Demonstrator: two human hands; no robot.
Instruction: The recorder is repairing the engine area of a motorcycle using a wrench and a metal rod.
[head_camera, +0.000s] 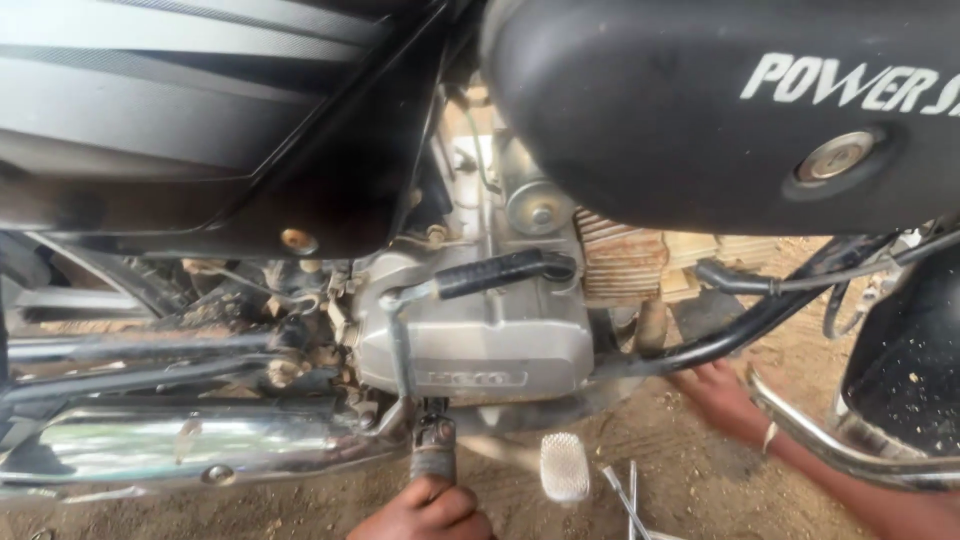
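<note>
A motorcycle fills nearly the whole view, seen from its side and close up. Its black fuel tank (720, 110) bulges across the upper right, with a round metal lock set in it, and a black side panel (190, 120) with grey stripes covers the upper left. Along the lower left runs the chrome exhaust pipe (170, 445), bright and mirror-like. In the middle sits the grey engine case (480, 345), dusty, with rusty cooling fins (625, 262) just to its right under the tank. A kick-start lever (490, 273) with a black rubber sleeve lies folded across the top of the case. Black frame tubes and cables sweep down on the right towards the sandy ground (690, 470).

Below the engine case a footrest peg (433, 445) with a dark rubber grip points down towards the viewer. The person's left hand (425, 512), at the bottom edge, is closed in a fist around the lower end of this peg. The right hand (712, 392) reaches in under the frame tube at the right of the engine, fingers pushed towards the underside of the case; I cannot tell whether it grips anything there, as the fingertips are hidden. A ribbed metal brake pedal (564, 466) stands between the two hands, and thin metal rods (628, 492) lie on the ground just beside it.
</note>
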